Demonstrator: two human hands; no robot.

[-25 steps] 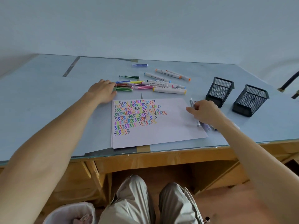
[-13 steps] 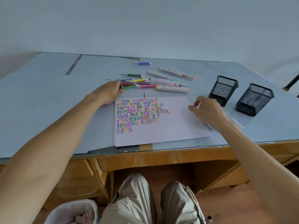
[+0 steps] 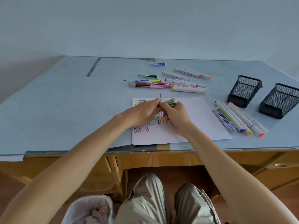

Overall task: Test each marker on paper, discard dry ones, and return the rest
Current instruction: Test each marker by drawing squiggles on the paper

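My left hand (image 3: 144, 113) and right hand (image 3: 175, 116) meet above the paper (image 3: 194, 120), both grips closed on one green marker (image 3: 170, 102); only its far end shows past my fingers (cap on or off, I cannot tell). My hands hide much of the coloured squiggles. More markers (image 3: 168, 82) lie scattered further back on the bench (image 3: 64, 102), another row (image 3: 239, 118) beside the paper near two mesh pots (image 3: 244, 90). A bin (image 3: 88, 209) below is cut off.
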